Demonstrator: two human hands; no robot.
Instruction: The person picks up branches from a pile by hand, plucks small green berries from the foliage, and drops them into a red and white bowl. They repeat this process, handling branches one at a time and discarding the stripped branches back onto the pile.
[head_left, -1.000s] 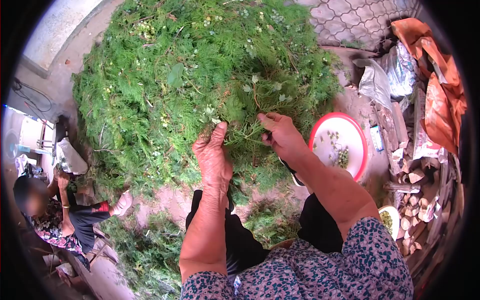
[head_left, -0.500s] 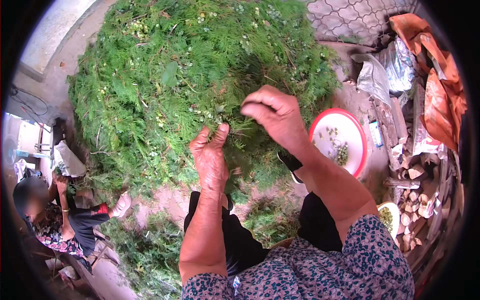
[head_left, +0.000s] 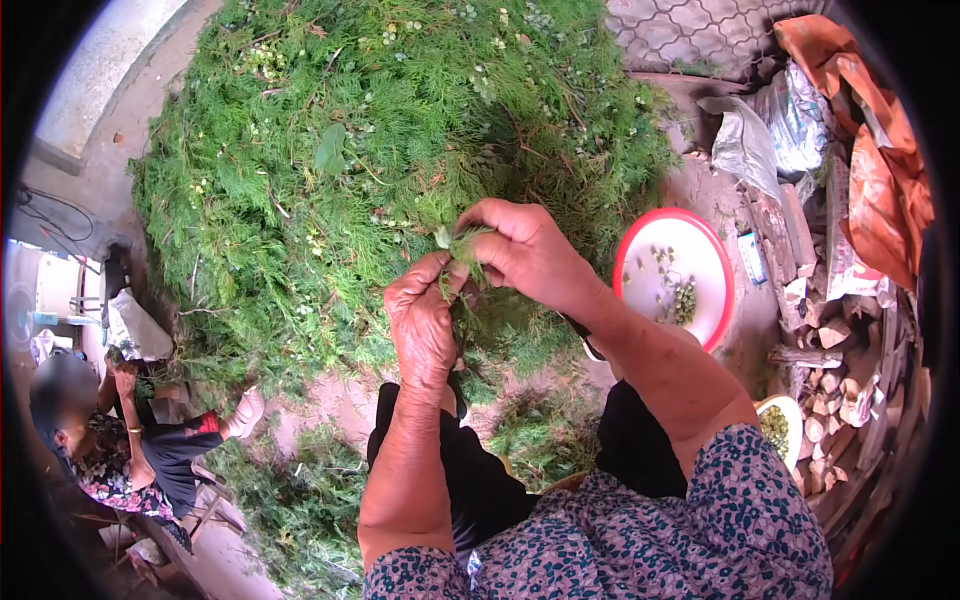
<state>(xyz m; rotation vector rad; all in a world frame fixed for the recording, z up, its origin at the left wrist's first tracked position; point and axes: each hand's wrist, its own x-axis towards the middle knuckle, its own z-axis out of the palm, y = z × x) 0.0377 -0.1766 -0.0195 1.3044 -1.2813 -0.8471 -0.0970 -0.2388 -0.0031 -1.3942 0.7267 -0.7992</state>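
My left hand (head_left: 420,325) is closed, thumb and fingers pinching a green conifer sprig (head_left: 465,250). Against the same sprig my right hand (head_left: 525,250) is closed too, its thumb and forefinger meeting at the leafy part beside a pale green cone. Both hands are close together over a large heap of feathery green branches (head_left: 280,190) dotted with small pale cones. Right of my right hand stands a white basin with a red rim (head_left: 725,270), holding a small pile of green cones (head_left: 684,300).
At the far left another person (head_left: 125,430) sits with hands on greenery. A smaller bowl of cones (head_left: 775,428) stands by my right elbow. Split firewood (head_left: 825,410), sacks (head_left: 790,120) and an orange tarp (head_left: 880,200) line the right side. Cut branches (head_left: 300,510) lie on the floor.
My right hand has come left and down to the sprig, its fingers closing there. My left hand has stayed nearly in place, still pinching the sprig.
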